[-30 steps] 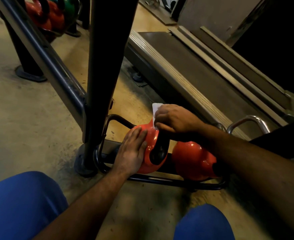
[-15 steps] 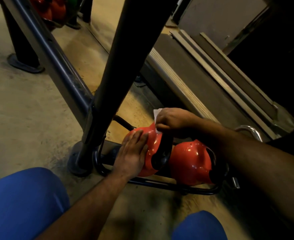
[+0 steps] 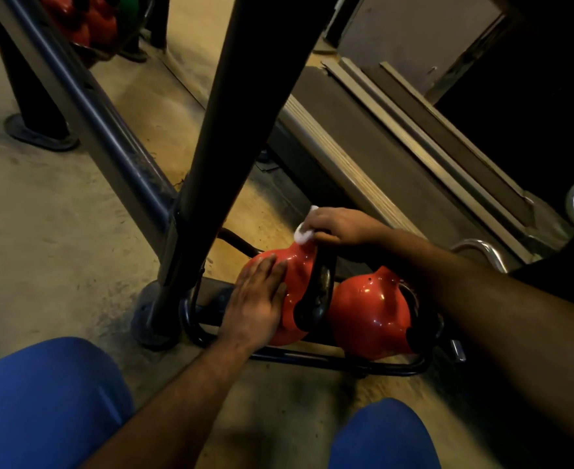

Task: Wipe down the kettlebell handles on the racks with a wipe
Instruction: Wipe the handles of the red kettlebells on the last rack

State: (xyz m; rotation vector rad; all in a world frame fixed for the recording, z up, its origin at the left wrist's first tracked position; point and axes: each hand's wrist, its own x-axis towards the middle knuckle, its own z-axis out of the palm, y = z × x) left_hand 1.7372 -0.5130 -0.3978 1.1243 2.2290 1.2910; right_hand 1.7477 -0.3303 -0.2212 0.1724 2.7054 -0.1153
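Down on the low black rack (image 3: 329,359) sit two red kettlebells side by side. The left hand (image 3: 256,301) lies flat, fingers straight, against the nearer red kettlebell (image 3: 297,282). The right hand (image 3: 341,228) curls over its black handle (image 3: 316,292), pinching a white wipe (image 3: 304,234) at the handle's top. The second kettlebell (image 3: 368,311) touches the first.

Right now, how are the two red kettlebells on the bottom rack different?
The left shiny red kettlebell has the left hand flat on it and the right hand rubbing a white wipe on its black handle; the right shiny red kettlebell is untouched. Both share the black rack.
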